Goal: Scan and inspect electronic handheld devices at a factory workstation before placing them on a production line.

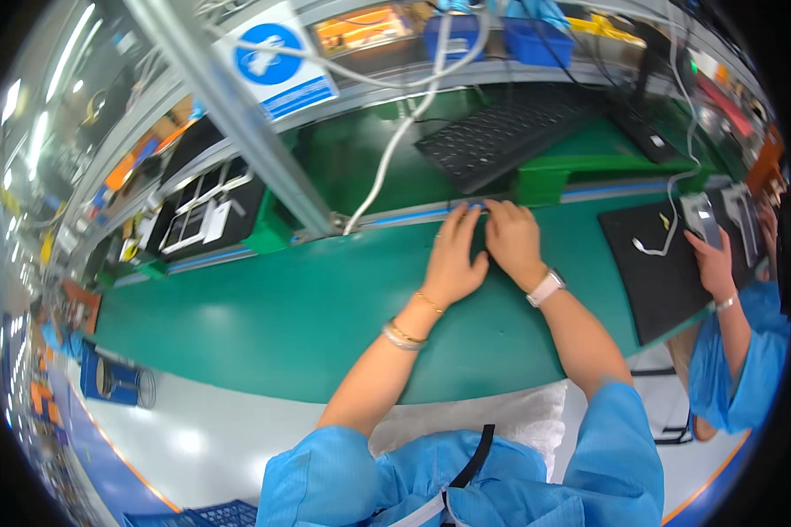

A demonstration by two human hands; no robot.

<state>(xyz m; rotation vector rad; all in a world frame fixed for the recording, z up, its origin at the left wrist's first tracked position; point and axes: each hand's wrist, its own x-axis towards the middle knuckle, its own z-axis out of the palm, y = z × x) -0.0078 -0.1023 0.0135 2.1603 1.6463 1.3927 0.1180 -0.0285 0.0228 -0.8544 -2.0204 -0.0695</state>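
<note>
Blue sleeves (325,479) nearest in the head view, well in front of the keyboard (501,132). Left grip (454,256) and right grip (512,241) side by side just in front of the keyboard, fingertips at the blue strip (413,216), which runs along the green surface's (237,325) back edge before the keyboard. Can't tell if either grip pinches anything; contact hidden. Risks, judged: unseen small part could slip from the fingertips; pushing back could bump the keyboard; white cable (388,158) left of the keyboard could snag the left grip.
</note>
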